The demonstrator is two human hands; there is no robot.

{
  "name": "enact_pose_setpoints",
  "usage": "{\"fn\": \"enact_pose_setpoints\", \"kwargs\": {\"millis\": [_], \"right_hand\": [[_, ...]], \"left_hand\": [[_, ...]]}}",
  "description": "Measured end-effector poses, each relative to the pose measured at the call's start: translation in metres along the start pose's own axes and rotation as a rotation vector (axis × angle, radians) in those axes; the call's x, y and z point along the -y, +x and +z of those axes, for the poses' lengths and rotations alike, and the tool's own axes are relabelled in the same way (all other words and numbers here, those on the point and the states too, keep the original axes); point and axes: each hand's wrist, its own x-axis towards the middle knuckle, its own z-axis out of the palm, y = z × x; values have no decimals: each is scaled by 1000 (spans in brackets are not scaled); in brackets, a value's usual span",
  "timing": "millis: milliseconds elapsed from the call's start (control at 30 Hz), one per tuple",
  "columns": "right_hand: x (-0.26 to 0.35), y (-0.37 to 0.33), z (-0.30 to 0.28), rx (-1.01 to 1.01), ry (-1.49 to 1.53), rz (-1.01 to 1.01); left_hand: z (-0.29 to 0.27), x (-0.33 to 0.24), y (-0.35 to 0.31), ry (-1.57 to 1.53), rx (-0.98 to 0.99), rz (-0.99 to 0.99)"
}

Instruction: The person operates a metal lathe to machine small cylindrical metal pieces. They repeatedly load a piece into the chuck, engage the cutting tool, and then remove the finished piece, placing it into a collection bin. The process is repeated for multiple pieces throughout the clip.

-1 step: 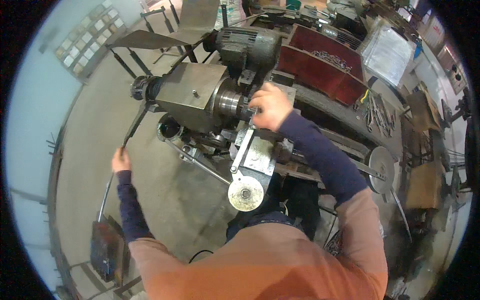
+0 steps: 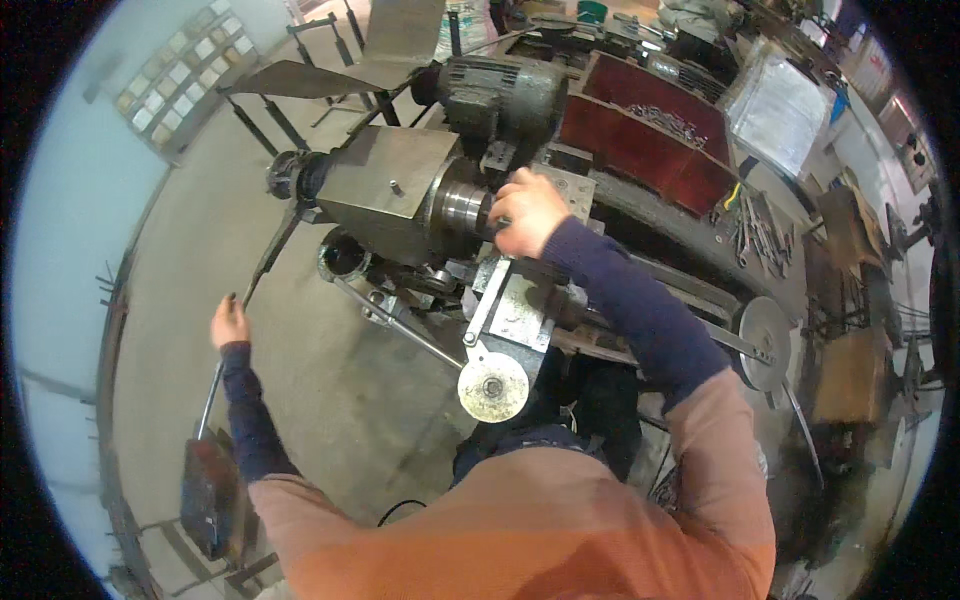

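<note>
My right hand [image 2: 530, 213] is closed beside the bright round spindle nose [image 2: 464, 208] of a metal-turning machine. A small dark part shows between its fingers, but I cannot make out its kind. Out to the left, my left hand [image 2: 230, 322] is beside the long dark lever [image 2: 272, 250] that slopes down from the headstock [image 2: 385, 180]. Its fingers look loosened and point upward, slightly blurred; whether the palm touches the lever is unclear. Below my right hand sits the slide block [image 2: 520, 310], with a flat link arm [image 2: 486, 303] and a round pale disc [image 2: 493, 387].
A greasy motor [image 2: 505, 95] stands behind the headstock. Beyond it, a dark red bin [image 2: 640, 140] holds many small metal parts. Wrenches [image 2: 760, 235] lie on the bench at right, near a round handwheel disc [image 2: 764, 340]. A dark box [image 2: 212, 500] is at lower left.
My left hand has moved slightly left and down, off its grip around the lever. My right hand has shifted a little left, closer to the spindle nose.
</note>
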Motion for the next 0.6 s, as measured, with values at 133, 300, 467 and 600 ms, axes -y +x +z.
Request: {"fn": "enact_pose_setpoints", "kwargs": {"millis": [133, 300, 467, 600], "right_hand": [[24, 40, 16, 333, -116, 136], [11, 39, 17, 336, -101, 210], [13, 37, 15, 309, -74, 241], [14, 24, 10, 173, -193, 125]], "left_hand": [[-3, 160, -47, 272, 98, -233], [-5, 24, -88, 168, 168, -531], [-27, -72, -135, 255, 128, -541], [-31, -52, -131, 231, 182, -418]]}}
